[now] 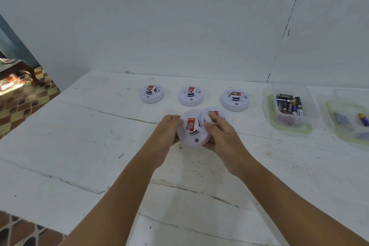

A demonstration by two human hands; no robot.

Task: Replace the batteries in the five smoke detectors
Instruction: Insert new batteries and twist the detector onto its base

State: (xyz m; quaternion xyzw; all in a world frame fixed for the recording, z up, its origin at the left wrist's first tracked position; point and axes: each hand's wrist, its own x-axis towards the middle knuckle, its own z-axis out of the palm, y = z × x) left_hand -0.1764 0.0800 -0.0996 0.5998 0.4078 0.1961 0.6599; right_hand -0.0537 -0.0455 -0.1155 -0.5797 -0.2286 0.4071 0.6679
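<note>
Soft, even light fills my view, bright on the white wall (179, 16) and the desk (79, 146). Shadows are faint: a pale one lies on the desk under my hands. At far left a warm glare burns out a patch of tiled floor (12, 86). The wide lens bends the edges, and the whole frame looks slightly soft.

5 detectors (193, 128), 2 trays (269, 110), 2 hands (165, 132)

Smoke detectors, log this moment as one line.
step: first detector picked up | left hand and right hand: grip held detector | detectors on table: four | battery tray: untouched
</note>
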